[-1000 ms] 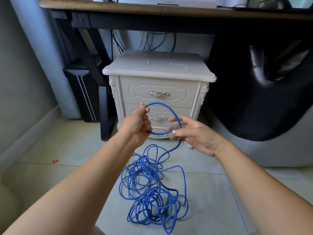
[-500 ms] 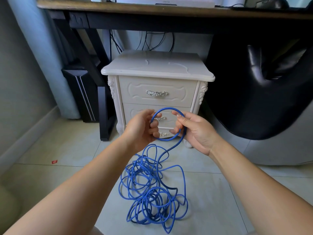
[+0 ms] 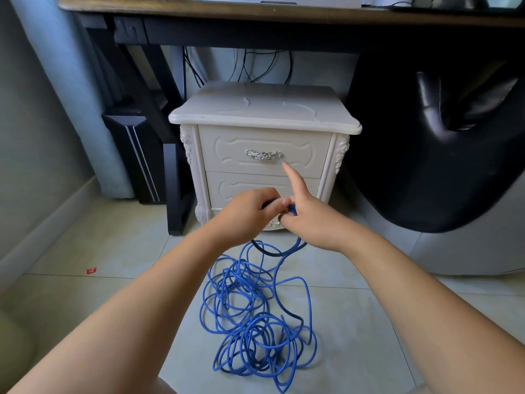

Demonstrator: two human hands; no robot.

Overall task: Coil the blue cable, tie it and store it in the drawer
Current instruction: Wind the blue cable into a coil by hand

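The blue cable (image 3: 255, 317) lies in a loose tangle on the tiled floor, with one strand rising to my hands. My left hand (image 3: 247, 214) is closed around a short stretch of it in front of the lower drawer. My right hand (image 3: 306, 220) touches the left one and pinches the same stretch, with its index finger sticking straight up. A small loop hangs just below both hands. The white nightstand (image 3: 264, 109) stands behind, and its upper drawer (image 3: 227, 152) is closed.
A black desk (image 3: 255, 29) spans the top, its leg (image 3: 176, 177) left of the nightstand beside a black computer tower (image 3: 133, 155). A black chair (image 3: 440, 155) fills the right. The wall and skirting run along the left. A small red scrap (image 3: 91, 270) lies on the floor.
The wide upright loop between my hands has collapsed. My hands came together and dropped lower, and my right index finger now points up.
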